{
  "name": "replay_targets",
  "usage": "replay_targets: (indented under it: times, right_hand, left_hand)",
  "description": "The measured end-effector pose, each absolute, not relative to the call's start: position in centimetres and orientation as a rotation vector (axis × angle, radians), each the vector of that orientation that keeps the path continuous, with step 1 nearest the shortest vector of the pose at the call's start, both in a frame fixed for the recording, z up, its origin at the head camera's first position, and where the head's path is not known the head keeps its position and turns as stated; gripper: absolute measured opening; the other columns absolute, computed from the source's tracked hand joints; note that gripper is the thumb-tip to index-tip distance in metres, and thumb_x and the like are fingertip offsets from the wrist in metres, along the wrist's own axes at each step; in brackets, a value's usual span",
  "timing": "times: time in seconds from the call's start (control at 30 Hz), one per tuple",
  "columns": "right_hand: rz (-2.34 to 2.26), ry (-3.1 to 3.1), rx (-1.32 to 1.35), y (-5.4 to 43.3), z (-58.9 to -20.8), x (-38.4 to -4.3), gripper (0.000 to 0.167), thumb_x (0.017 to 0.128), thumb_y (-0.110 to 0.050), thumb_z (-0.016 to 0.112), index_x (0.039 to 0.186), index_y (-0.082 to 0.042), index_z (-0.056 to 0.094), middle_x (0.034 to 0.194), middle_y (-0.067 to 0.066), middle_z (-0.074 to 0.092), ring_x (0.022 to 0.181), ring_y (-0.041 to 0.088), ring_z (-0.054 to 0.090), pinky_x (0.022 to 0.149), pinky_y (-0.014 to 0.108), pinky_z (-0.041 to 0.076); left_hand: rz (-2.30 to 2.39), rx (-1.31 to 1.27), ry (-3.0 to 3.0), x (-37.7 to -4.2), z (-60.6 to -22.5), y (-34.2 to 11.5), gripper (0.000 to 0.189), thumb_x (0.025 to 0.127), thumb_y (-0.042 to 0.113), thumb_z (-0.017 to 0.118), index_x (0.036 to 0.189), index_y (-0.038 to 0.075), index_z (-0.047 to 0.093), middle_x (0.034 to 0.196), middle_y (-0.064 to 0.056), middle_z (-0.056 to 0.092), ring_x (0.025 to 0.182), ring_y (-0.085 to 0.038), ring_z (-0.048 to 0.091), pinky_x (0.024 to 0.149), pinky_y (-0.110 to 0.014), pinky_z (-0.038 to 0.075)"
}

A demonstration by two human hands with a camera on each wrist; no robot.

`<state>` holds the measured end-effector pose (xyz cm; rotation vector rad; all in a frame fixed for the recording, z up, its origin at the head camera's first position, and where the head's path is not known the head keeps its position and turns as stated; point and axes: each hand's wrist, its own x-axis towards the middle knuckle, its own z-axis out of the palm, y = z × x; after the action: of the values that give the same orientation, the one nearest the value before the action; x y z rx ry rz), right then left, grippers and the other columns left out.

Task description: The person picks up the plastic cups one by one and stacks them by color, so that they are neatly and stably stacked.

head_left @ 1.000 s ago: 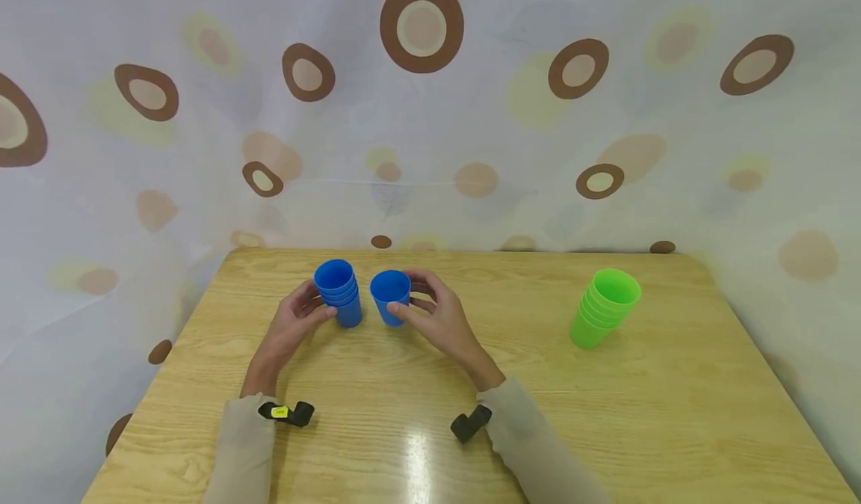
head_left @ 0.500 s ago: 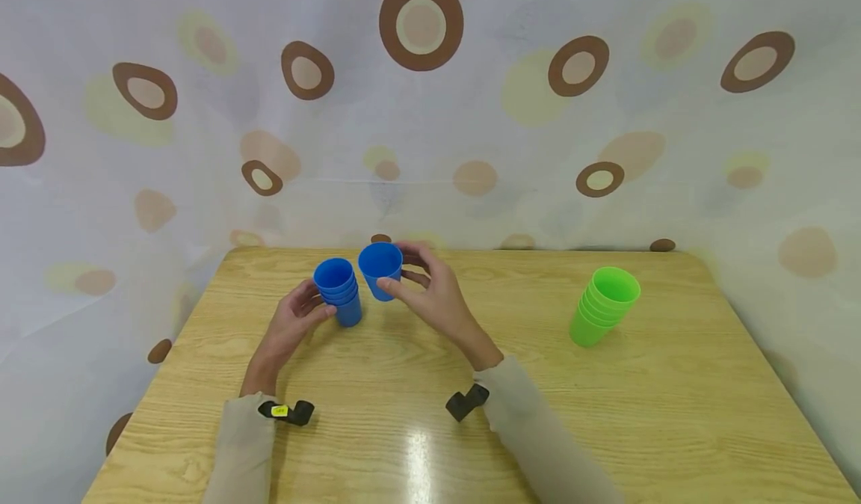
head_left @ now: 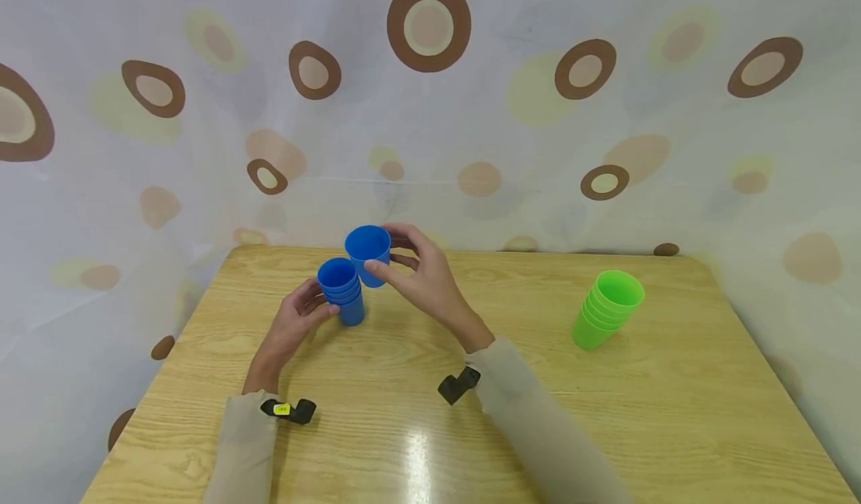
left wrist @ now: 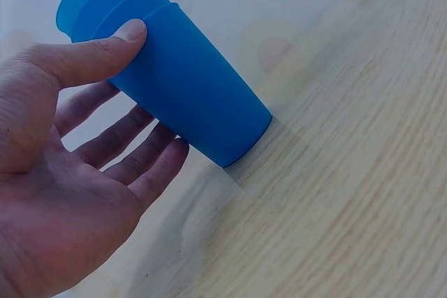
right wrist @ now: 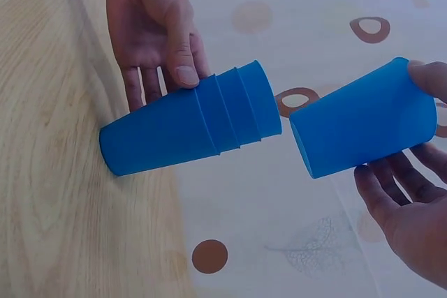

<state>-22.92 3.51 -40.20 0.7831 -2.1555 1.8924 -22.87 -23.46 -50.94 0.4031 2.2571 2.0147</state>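
A stack of nested blue cups [head_left: 350,310] stands upright on the table at the left of the head view. My left hand [head_left: 297,321] grips this stack from its left side, thumb in front and fingers behind, as the left wrist view [left wrist: 188,88] also shows. Above and to the right of it, my right hand [head_left: 430,280] holds a single blue cup [head_left: 368,246] in the air, thumb on the near side. In the right wrist view the single cup's base [right wrist: 363,127] is just apart from the stack's open top, roughly in line with it.
Several nested green cups [head_left: 599,317] stand on the wooden table [head_left: 673,414] to the right. Behind the table hangs a pale patterned cloth [head_left: 484,130]. A black wrist camera [head_left: 289,411] is strapped to the left sleeve and another [head_left: 460,385] to the right one.
My right hand has lifted the single blue cup off the table and carried it up and left toward the stack's mouth. My left hand and the stack have stayed in place.
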Motion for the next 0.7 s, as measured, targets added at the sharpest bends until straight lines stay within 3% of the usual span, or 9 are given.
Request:
replay_targets:
  times: [0.7]
  right_hand:
    - [1.873, -2.240, 0.851, 0.4, -39.3, -24.5, 0.053, 0.094, -0.020, 0.077, 0.139, -0.004, 0.055, 0.132, 0.011, 0.062, 0.119, 0.023, 0.063, 0.098, 0.035, 0.056]
  left_hand:
    - [2.003, 0.371, 2.253, -22.9, -51.0, -23.5, 0.060, 0.102, 0.004, 0.063, 0.155, -0.002, 0.035, 0.154, -0.025, 0.042, 0.141, -0.043, 0.042, 0.103, -0.017, 0.046]
